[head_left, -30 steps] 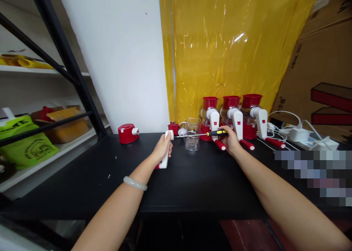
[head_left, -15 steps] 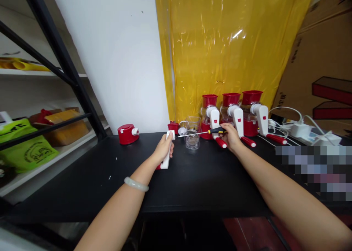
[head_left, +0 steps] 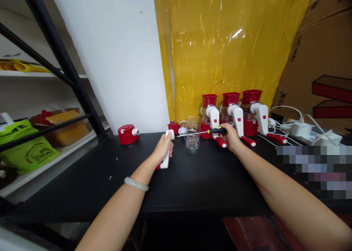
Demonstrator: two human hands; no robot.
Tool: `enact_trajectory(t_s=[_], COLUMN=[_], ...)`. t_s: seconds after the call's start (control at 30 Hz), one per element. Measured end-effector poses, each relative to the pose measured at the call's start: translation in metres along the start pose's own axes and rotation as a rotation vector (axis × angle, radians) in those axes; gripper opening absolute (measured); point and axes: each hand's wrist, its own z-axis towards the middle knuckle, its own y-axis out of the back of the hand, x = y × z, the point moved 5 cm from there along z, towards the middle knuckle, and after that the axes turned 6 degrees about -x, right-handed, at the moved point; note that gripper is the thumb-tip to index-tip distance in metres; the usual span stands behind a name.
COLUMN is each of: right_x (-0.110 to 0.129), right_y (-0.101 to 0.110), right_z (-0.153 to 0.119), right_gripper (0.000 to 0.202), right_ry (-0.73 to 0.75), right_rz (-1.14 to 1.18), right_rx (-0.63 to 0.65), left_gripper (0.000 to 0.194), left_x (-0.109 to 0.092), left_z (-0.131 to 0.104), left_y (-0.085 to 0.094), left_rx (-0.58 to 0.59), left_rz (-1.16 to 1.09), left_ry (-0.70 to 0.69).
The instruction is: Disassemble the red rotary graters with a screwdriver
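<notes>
Left hand (head_left: 162, 149) has its fingers wrapped round the white crank (head_left: 165, 163) over the worktop (head_left: 192, 185), while right hand (head_left: 231, 138) grips the screwdriver (head_left: 216, 130), which should be held square to the crank's upper end.

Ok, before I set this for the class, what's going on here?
A person's left hand grips a white crank, while the right hand holds a screwdriver pointed at the crank's upper end. Whether it touches is too small to tell. Three red-and-white grinders stand to the right; a round red part sits left.
</notes>
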Motion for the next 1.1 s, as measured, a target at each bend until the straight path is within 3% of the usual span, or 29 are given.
enact_trajectory(t_s=[0.13,0.23,0.33,0.53,0.63,0.8,1.1], right_x=[-0.0031,-0.0034,-0.003,-0.003,-0.0062,-0.0071,-0.0096], right_y=[0.0018,0.006,0.0053,-0.0015,0.0009,0.0049,0.0014], right_z=[0.0023,0.0039,0.0026,-0.0006,0.0007,0.0025,0.0031], right_gripper=[0.035,0.045,0.042,0.033,0.038,0.041,0.035], right_ry=[-0.067,-0.004,0.045,-0.073,-0.115,-0.01,-0.132], right_rz=[0.07,-0.097,-0.189,0.095,0.07,-0.141,0.102], right_rx=[-0.036,-0.061,-0.027,0.009,-0.028,-0.034,-0.003], left_gripper=[0.052,0.051,0.051,0.051,0.051,0.051,0.051], left_x=[-0.0002,-0.0012,-0.0017,0.0008,0.0004,-0.0002,0.0003], left_z=[-0.001,-0.0013,-0.0011,0.0002,0.0002,0.0005,-0.0004], left_y=[-0.0007,-0.0007,-0.0002,-0.0005,-0.0002,0.0007,0.0], left_rx=[-0.001,-0.001,-0.003,0.006,0.008,0.002,0.004], left_rz=[0.009,0.004,0.0,0.012,0.014,0.001,0.024], left_ry=[0.002,-0.008,-0.018,-0.008,-0.014,-0.019,-0.014])
